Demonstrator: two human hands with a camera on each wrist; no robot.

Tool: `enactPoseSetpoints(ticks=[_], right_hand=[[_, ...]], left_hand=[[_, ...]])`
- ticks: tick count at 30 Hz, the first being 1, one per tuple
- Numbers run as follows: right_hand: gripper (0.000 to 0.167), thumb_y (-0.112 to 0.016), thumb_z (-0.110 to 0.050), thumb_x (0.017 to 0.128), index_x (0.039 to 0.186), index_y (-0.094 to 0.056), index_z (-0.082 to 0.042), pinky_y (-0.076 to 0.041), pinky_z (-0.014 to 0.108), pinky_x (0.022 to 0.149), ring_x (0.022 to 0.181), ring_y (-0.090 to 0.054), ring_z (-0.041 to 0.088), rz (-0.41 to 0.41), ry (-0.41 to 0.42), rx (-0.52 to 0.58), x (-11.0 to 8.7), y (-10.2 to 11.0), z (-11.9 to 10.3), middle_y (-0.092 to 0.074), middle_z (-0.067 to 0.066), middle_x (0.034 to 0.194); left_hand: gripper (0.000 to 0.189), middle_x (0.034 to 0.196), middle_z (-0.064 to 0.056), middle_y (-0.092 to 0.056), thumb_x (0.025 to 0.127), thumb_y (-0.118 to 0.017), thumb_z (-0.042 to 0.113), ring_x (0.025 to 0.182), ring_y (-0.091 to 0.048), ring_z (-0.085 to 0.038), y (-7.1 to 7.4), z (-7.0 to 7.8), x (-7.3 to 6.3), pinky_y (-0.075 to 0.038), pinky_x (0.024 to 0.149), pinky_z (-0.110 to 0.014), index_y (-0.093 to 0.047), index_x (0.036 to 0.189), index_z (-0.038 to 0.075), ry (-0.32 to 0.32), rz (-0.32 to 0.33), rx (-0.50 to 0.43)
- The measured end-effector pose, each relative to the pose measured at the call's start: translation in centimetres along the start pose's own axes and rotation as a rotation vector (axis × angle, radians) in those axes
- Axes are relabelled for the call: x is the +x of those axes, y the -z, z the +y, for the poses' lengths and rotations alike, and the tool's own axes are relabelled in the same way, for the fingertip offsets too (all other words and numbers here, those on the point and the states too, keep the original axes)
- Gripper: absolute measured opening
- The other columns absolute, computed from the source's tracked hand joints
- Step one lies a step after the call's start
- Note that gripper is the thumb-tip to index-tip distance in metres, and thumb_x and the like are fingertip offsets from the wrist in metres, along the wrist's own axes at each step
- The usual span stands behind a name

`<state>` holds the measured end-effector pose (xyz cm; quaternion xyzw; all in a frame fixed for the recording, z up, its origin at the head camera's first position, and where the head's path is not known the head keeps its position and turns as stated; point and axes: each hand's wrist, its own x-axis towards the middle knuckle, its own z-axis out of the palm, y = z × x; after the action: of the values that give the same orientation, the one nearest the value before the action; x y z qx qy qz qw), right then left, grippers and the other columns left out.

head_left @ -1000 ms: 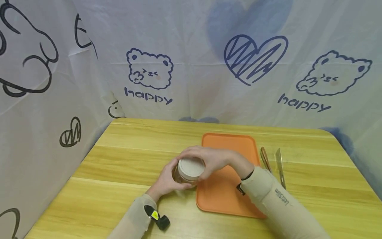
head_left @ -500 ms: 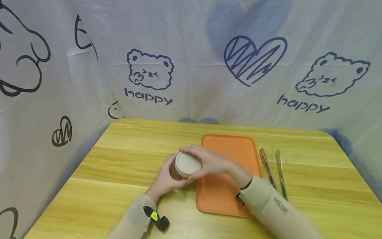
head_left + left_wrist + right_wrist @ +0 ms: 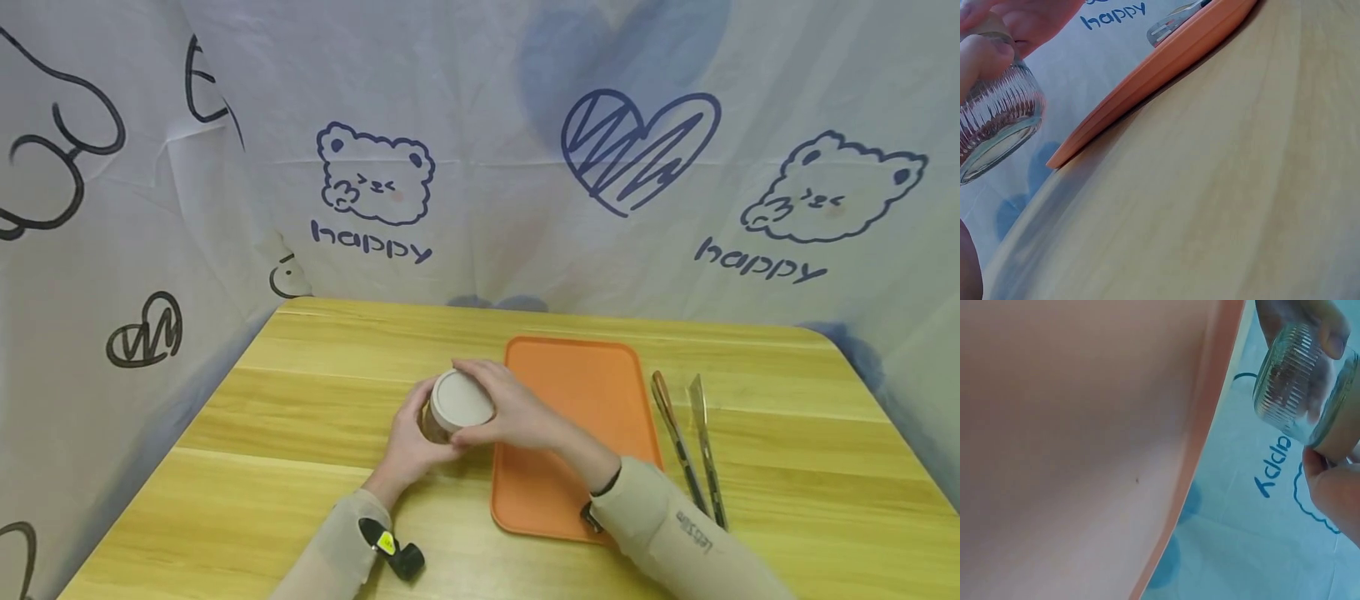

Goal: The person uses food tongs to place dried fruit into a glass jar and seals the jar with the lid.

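A clear ribbed glass jar with an off-white lid is between my two hands, to the left of the orange tray. My left hand wraps round the glass body from the left. From the right, my right hand grips the lid, its thumb on the near side and fingers on the far side. In the left wrist view the jar's base hangs tilted, above the table's level. Most of the glass is hidden by the hands in the head view.
Right of the tray lie a wooden-handled utensil and a long metal utensil, side by side on the wood-grain table. A printed cloth hangs behind the table and along its left side.
Both hands and the jar have shifted left and slightly toward the back of the table. The right forearm has moved left too, uncovering more of the two utensils.
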<state>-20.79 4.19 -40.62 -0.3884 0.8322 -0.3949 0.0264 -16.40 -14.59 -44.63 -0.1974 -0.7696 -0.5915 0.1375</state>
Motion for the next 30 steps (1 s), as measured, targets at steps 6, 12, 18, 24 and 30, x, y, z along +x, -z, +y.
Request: enactPoseSetpoints(ticks=[6,12,18,24,30], right_hand=[[0.098,-0.086,-0.029,0.071,0.149,-0.030,-0.007,-0.037,0.046,0.103,0.131,-0.032,0.026,-0.071,0.031,0.078,-0.3,0.9,0.4,-0.033,0.012,0.147],[0.100,-0.086,-0.020,0.072,0.151,-0.026,-0.012,-0.030,0.045,0.110,0.136,-0.029,0.019,-0.180,0.060,0.238,-0.5,2.0,2.1,-0.027,0.003,0.152],[0.098,-0.085,-0.018,0.073,0.151,-0.026,-0.011,-0.028,0.042,0.111,0.137,-0.028,0.015,-0.257,0.124,0.261,-0.5,2.5,2.8,-0.027,-0.001,0.154],[0.091,-0.083,-0.022,0.075,0.149,-0.031,-0.012,-0.031,0.040,0.110,0.136,-0.031,0.015,-0.257,0.134,0.244,-0.5,2.4,2.6,-0.032,-0.001,0.151],[0.090,-0.084,-0.022,0.075,0.149,-0.033,-0.016,-0.032,0.043,0.109,0.134,-0.034,0.014,-0.218,0.071,0.270,-0.6,2.0,2.4,-0.035,-0.002,0.149]], left_hand=[[0.083,0.128,-0.020,-0.052,0.059,-0.085,-0.007,0.119,-0.046,-0.024,0.1,0.1,0.0,-0.033,0.108,-0.038,-0.046,0.133,-0.005,0.019,-0.008,-0.013],[0.083,0.129,-0.018,-0.053,0.060,-0.085,-0.009,0.118,-0.048,-0.024,0.2,-0.3,0.0,-0.035,0.105,-0.032,-0.046,0.133,-0.004,0.029,-0.085,-0.093],[0.082,0.129,-0.018,-0.051,0.061,-0.081,-0.015,0.118,-0.049,-0.019,0.1,-0.5,0.1,-0.037,0.104,-0.027,-0.044,0.134,-0.006,0.023,-0.179,-0.214],[0.082,0.129,-0.018,-0.051,0.062,-0.079,-0.017,0.118,-0.049,-0.018,0.0,-0.7,0.0,-0.037,0.104,-0.027,-0.043,0.134,-0.006,0.009,-0.201,-0.246],[0.082,0.130,-0.019,-0.050,0.062,-0.080,-0.015,0.118,-0.048,-0.019,0.1,-0.7,0.0,-0.037,0.104,-0.027,-0.042,0.135,-0.006,0.021,-0.177,-0.230]])
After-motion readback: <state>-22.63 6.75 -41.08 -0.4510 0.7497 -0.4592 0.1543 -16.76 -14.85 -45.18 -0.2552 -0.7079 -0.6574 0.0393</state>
